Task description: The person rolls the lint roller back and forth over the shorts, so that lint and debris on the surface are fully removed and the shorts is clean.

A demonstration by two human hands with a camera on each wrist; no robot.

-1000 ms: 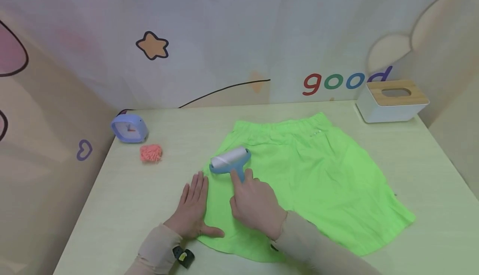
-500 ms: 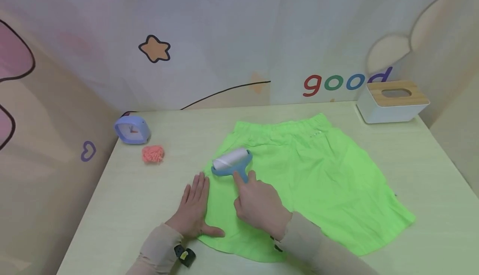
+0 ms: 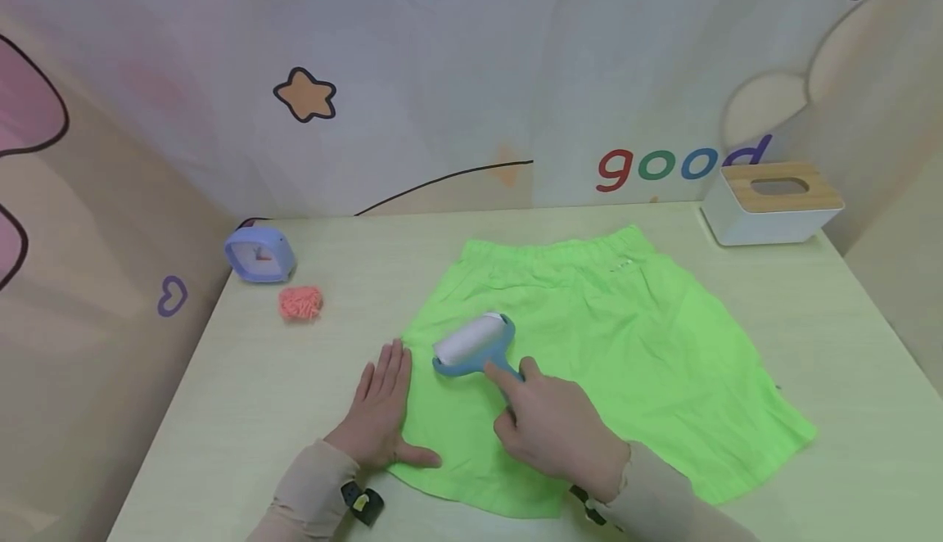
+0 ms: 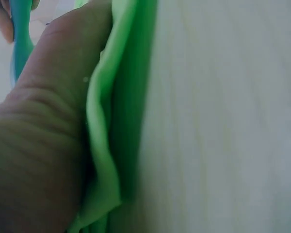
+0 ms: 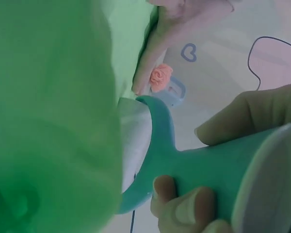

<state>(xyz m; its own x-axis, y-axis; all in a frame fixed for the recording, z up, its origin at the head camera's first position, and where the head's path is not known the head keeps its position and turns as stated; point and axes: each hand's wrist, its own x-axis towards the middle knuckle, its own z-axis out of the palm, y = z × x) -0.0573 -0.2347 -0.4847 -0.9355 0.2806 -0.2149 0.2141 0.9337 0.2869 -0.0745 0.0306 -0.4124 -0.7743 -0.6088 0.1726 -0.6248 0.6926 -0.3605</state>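
Neon-green shorts or a skirt with a gathered waistband lies spread on the table, waistband toward the back. My left hand rests flat on its left edge, fingers straight and thumb out over the cloth. My right hand grips the blue handle of a lint roller, index finger stretched along it. The white roll sits over the left part of the garment. In the right wrist view, thumb and fingers wrap the roller's handle. The left wrist view shows the garment's folded hem beside the left hand.
A purple clock stands at the back left of the pale table, with a pink fuzzy bundle in front of it. At the back right is a white tissue box with a wooden lid. A printed backdrop rises behind.
My right hand has drawn the lint roller toward me and to the right across the cloth. The left hand stays in the same place on the garment's edge.
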